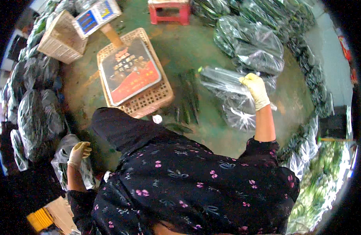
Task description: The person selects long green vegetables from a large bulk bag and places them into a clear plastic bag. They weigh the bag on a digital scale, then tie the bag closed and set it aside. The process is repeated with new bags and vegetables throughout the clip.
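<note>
My right hand [255,89], in a pale glove, grips a clear plastic bag [218,79] above the floor. The bag stretches left from my fist, with a small green tip at its far end. Another clear plastic bag [239,111] lies just below it. My left hand [78,153], gloved too, is low at the left with loosely curled fingers and nothing visible in them. Behind that hand is a clear bag [63,167]; whether they touch, I cannot tell. Several long dark green vegetables [187,100], perhaps cucumbers, lie on the floor between my arms.
A platform scale [133,73] rests on a tan plastic basket [157,101], its display [96,17] raised on a post. Beside it is an open box [63,38]. Filled bags line the left [39,123] and right [257,44]. A red stool [168,13] stands ahead.
</note>
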`<state>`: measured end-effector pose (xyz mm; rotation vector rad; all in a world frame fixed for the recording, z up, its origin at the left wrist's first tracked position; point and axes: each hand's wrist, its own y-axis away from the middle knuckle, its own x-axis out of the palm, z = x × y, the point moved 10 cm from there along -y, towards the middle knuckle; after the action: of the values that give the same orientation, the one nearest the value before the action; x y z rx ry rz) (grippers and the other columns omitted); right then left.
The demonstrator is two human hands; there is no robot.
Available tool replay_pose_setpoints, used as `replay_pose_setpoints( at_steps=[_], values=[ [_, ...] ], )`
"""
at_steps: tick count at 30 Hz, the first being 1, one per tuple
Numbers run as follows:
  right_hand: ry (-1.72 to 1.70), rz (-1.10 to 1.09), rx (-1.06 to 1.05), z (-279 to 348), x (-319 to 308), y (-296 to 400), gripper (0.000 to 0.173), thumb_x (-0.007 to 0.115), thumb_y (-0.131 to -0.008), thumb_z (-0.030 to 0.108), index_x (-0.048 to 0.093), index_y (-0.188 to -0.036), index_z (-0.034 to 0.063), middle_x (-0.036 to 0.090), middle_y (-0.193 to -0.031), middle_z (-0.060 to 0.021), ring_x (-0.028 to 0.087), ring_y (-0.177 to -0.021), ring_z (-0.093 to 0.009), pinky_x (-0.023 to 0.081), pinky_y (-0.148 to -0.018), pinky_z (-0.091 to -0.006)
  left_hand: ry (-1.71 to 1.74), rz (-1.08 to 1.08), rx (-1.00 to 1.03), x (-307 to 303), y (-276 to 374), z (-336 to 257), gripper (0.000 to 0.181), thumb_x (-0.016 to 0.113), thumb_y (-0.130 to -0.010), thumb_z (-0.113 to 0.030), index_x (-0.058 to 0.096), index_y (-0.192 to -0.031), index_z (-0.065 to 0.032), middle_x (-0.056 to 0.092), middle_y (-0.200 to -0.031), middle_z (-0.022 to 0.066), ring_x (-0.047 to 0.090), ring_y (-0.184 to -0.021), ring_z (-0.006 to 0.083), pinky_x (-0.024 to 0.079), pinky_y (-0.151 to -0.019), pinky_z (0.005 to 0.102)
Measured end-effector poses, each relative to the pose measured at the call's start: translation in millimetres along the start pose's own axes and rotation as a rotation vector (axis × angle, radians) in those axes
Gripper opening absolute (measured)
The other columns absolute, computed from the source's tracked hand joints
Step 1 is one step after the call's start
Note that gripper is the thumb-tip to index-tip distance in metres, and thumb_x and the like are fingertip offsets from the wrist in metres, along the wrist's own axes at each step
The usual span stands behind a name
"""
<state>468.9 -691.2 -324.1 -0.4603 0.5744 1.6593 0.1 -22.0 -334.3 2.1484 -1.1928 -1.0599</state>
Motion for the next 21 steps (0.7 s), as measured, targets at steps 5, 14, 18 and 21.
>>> replay_pose_setpoints(
  at_steps=[5, 14, 18, 21],
  values=[
    [-0.186, 0.157, -0.237, 183.5, 44.9, -23.6, 0.027, 0.073, -0.08, 0.028, 0.067, -0.077, 0.0015, 0.061, -0.068, -0.0026, 0.05, -0.065, -0.011, 0.041, -0.061, -0.0287, 0.05, 0.015, 0.095, 0.5, 14.0, 0.2, 0.029, 0.05, -0.099, -0.032, 0.066, -0.107, -0.0089, 0.068, -0.087, 0.0045, 0.061, -0.069, 0.0112, 0.047, -0.061, 0.0218],
    [-0.417, 0.51, -0.471, 364.6, 232.9, -66.3, 0.022, 0.071, -0.081, 0.024, 0.069, -0.078, 0.0023, 0.064, -0.073, -0.0033, 0.054, -0.066, -0.012, 0.044, -0.063, -0.0294, 0.397, -0.076, 0.18, 6.1, 76.1, 65.9, 0.028, 0.056, -0.097, -0.032, 0.065, -0.107, -0.0071, 0.066, -0.083, 0.0034, 0.058, -0.067, 0.0097, 0.044, -0.06, 0.0205],
    [-0.26, 0.564, -0.462, 384.5, 353.9, -93.4, 0.019, 0.069, -0.083, 0.024, 0.068, -0.075, 0.0067, 0.06, -0.068, -0.0025, 0.052, -0.059, -0.013, 0.04, -0.053, -0.03, 0.504, -0.155, 0.106, -7.8, 98.0, 125.4, 0.03, 0.058, -0.096, -0.034, 0.065, -0.107, -0.007, 0.067, -0.082, 0.0044, 0.06, -0.065, 0.0118, 0.046, -0.057, 0.0214],
    [0.315, 0.396, -0.75, 412.4, 406.1, -98.7, 0.027, 0.067, -0.079, 0.029, 0.071, -0.081, 0.0024, 0.07, -0.081, -0.0137, 0.065, -0.071, -0.027, 0.05, -0.065, -0.0385, 0.558, -0.201, 0.109, -17.3, 87.4, 152.8, 0.028, 0.057, -0.096, -0.034, 0.065, -0.106, -0.0085, 0.069, -0.083, 0.0056, 0.062, -0.066, 0.0132, 0.049, -0.057, 0.0245]
  ],
)
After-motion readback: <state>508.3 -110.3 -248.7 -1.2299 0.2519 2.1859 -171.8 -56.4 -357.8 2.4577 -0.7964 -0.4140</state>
